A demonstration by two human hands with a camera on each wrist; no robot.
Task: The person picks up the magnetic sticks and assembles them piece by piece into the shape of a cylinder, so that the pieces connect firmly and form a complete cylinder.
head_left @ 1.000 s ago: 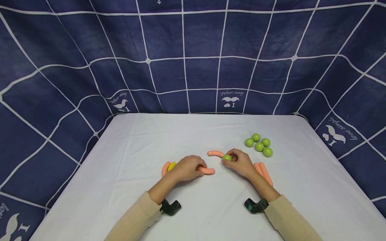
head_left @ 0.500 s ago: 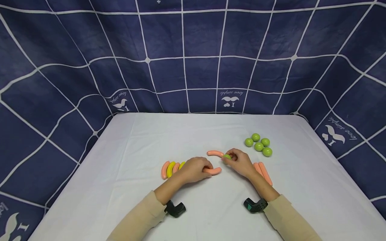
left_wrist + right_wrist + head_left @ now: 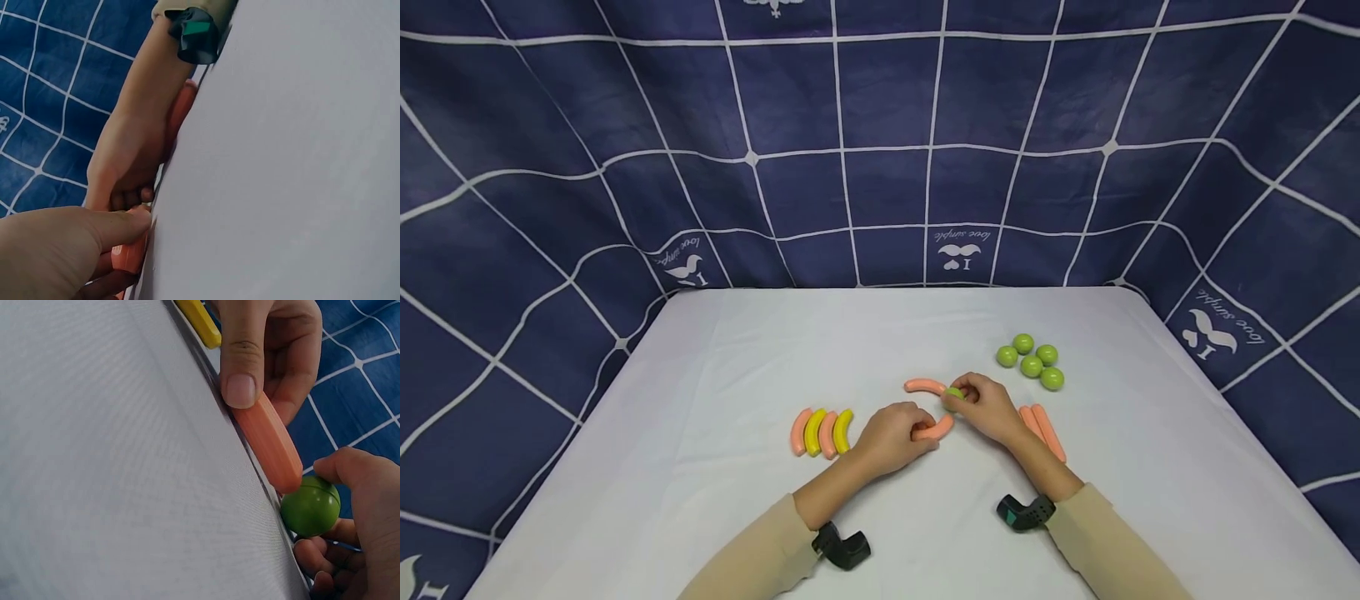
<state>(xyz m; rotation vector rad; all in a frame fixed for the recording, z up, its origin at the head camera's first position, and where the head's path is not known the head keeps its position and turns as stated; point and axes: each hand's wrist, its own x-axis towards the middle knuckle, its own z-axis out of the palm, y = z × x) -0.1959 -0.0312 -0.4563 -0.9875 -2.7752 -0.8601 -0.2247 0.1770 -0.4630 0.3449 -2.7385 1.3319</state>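
Curved pink piece: near mid-table, pinched by left hand, thumb and fingers closed down to its thickness. Long axis, head view, roughly 8 to 2 o'clock; free end points toward 2, at green ball. Right hand pinches that ball between thumb and fingers. Free end lies just beside ball; contact cannot be told. Left hand nearer the piece, having hold of it. Second pink piece on table, 10 o'clock from ball.
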